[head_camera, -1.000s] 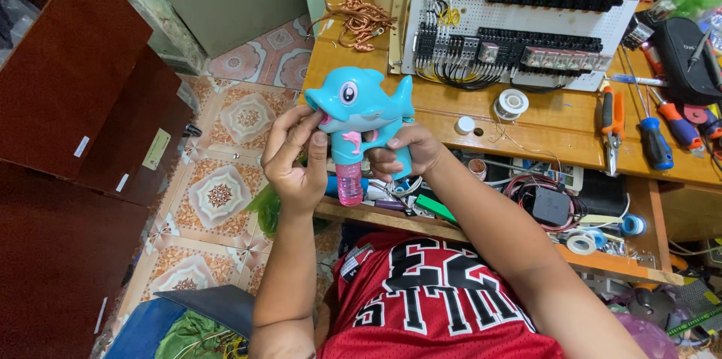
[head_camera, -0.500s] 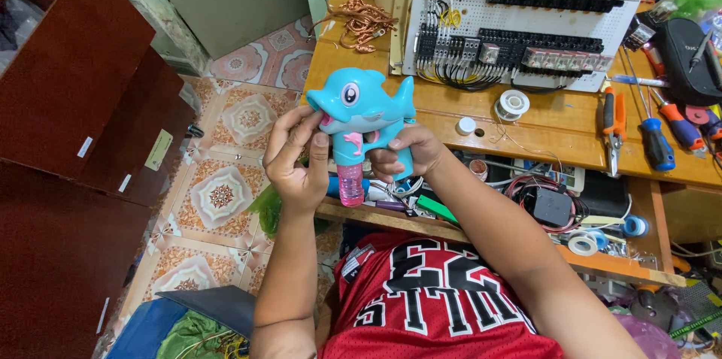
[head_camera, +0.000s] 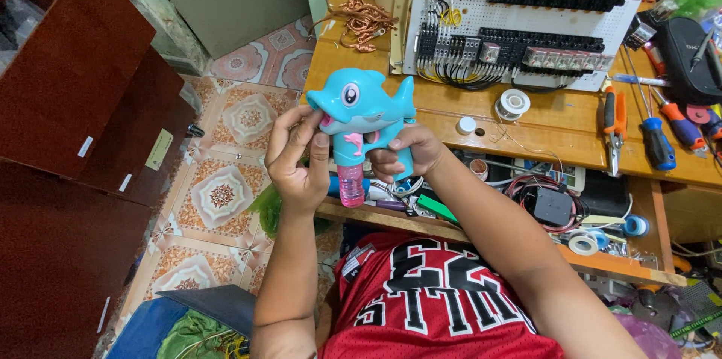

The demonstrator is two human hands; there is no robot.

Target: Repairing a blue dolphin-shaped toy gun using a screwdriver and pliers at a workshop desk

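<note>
Both hands share the grip on a turquoise plastic dolphin-shaped toy gun point(head_camera: 363, 115): right hand point(head_camera: 406, 154) wrapped shut around the handle, left hand point(head_camera: 297, 160) with thumb and fingers pressed on the snout and underside. Toy held in the air, above the near edge of the wooden counter point(head_camera: 541, 122), snout pointing away from the right hand; likely steadied from two ends so it can be looked over. Pink translucent bottle point(head_camera: 351, 184) hangs from the toy's belly, just below the grip. Beyond the grip: white perforated panel with rows of black relays and wiring point(head_camera: 526, 13), upright on the counter. Right of the grip: small solder spool point(head_camera: 514, 104), orange-handled pliers point(head_camera: 614, 115), blue-handled screwdriver point(head_camera: 656, 141). Far side: tangle of copper wire point(head_camera: 365, 21). Left: patterned floor tiles point(head_camera: 226, 178), dark red cabinet point(head_camera: 68, 88).
</note>
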